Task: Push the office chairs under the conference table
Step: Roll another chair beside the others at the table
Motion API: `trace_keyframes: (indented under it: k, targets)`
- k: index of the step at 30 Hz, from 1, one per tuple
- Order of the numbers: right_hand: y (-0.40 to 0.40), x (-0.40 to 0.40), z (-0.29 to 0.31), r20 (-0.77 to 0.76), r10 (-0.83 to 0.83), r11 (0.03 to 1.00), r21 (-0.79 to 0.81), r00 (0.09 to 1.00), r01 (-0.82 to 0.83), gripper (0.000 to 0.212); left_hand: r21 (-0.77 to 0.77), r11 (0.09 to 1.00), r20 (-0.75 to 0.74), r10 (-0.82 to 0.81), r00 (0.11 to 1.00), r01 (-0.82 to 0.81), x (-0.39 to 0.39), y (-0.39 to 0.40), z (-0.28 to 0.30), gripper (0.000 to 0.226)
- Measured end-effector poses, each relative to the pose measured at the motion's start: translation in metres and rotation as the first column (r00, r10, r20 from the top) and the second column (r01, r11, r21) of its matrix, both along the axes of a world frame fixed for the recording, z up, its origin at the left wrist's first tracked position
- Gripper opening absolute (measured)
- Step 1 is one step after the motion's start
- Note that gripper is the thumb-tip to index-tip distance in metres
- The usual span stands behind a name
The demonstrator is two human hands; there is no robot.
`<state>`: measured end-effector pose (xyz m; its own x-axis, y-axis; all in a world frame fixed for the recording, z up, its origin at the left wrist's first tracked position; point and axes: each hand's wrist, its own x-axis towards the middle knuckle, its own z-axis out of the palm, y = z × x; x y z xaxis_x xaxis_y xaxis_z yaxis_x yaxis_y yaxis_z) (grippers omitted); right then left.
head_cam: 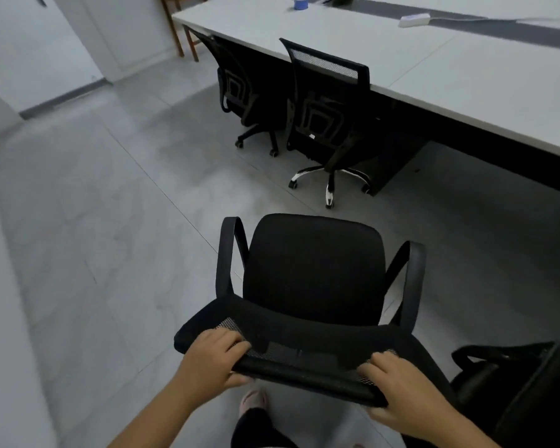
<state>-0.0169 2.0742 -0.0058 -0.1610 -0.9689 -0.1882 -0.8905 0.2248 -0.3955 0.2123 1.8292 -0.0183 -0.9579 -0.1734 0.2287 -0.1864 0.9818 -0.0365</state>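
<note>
A black office chair point(314, 270) with a mesh backrest stands on the floor right in front of me, its seat facing the white conference table point(466, 76). My left hand point(212, 358) grips the top rail of its backrest on the left, fingers curled over the mesh. My right hand point(398, 386) grips the same rail on the right. Two more black chairs sit at the table's near side: a far chair point(240, 79) and a nearer chair point(330, 105) with a white-and-black wheeled base, both tucked against the edge.
Part of another black chair point(511, 383) stands at my lower right. A power strip point(414, 20) and a blue cup point(300, 2) lie on the table. Grey tiled floor point(110, 221) stretches to the left, bounded by white walls. Wooden chair legs point(178, 33) stand beyond the table's far corner.
</note>
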Motion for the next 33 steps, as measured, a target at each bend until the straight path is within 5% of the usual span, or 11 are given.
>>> trace_keyframes:
  k: [11, 20, 27, 33]
  targets:
    - [-0.063, 0.085, -0.005, -0.025, -0.35, 0.923, -0.182, 0.936, 0.34, 0.032, -0.04, 0.965, -0.168, -0.261, 0.951, 0.258, -0.017, -0.117, 0.006, 0.044]
    - [-0.074, 0.08, -0.011, -0.22, -0.621, 0.773, -0.329, 0.752, 0.543, 0.024, -0.061, 0.907, -0.21, -0.421, 0.883, 0.418, -0.073, -0.141, 0.008, 0.047]
    - [-0.088, 0.036, -0.021, -0.312, -0.7, 0.706, -0.434, 0.642, 0.559, 0.05, -0.06, 0.891, -0.232, -0.451, 0.862, 0.45, -0.127, -0.161, 0.001, 0.044]
    - [-0.115, -0.021, -0.023, -0.306, -0.678, 0.721, -0.458, 0.669, 0.521, 0.028, -0.073, 0.901, -0.155, -0.434, 0.888, 0.428, -0.178, -0.188, -0.001, 0.051]
